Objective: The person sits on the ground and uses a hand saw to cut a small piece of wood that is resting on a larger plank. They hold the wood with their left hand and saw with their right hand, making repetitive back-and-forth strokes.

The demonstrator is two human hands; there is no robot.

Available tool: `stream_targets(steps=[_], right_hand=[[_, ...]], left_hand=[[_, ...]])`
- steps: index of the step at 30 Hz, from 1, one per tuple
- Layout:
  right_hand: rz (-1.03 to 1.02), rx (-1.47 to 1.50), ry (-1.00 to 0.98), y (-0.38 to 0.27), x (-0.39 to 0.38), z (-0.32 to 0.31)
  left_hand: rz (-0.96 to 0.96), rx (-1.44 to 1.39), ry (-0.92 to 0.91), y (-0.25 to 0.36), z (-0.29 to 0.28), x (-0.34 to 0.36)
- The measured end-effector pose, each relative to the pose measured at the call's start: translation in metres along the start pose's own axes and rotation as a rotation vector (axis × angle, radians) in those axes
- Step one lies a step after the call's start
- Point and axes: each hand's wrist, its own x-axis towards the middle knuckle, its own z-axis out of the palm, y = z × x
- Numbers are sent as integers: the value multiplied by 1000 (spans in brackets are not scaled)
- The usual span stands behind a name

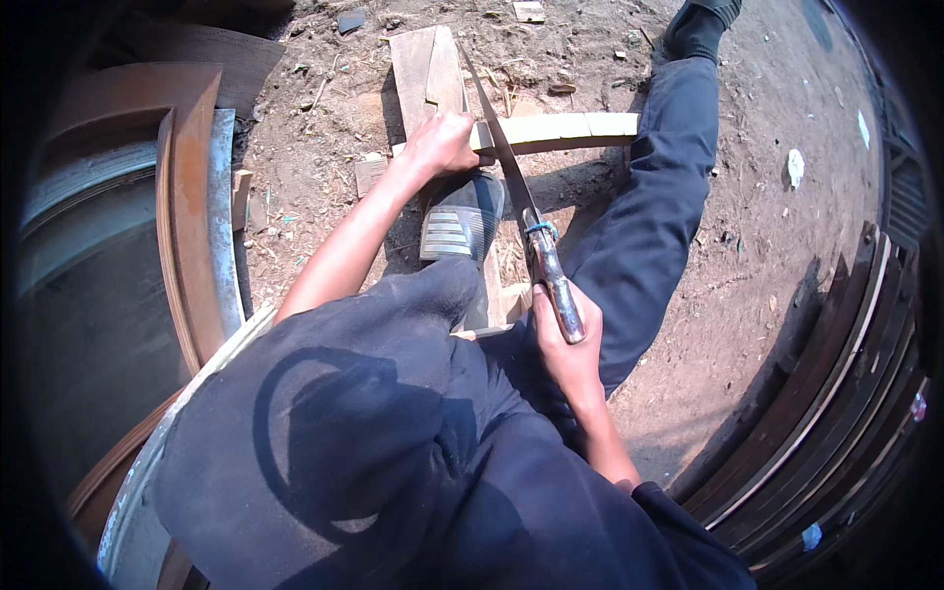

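My right hand (562,339) grips the worn handle of a hand saw (511,172), whose long blade runs up and away across a pale wooden strip (570,128). My left hand (440,145) presses down on that strip just left of the blade. The strip lies across a flat wooden board (425,69) on the dirt ground. My foot in a grey sandal (460,218) rests below the strip, near the left hand. My other leg in dark trousers (654,197) stretches out to the right, under the strip's far end.
Curved reddish-brown wooden frames (187,197) stand at the left. Stacked dark curved wooden pieces (846,374) line the right side. Wood scraps and litter (795,165) dot the bare dirt ground (767,246).
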Motion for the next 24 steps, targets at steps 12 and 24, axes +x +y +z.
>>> stream_targets(steps=[12, 24], right_hand=[[-28, -7, -7, 13, 6, 6], [-44, -24, 2, 11, 6, 8]], left_hand=[[37, 49, 56, -15, 13, 13], [72, 37, 89, -10, 5, 14]])
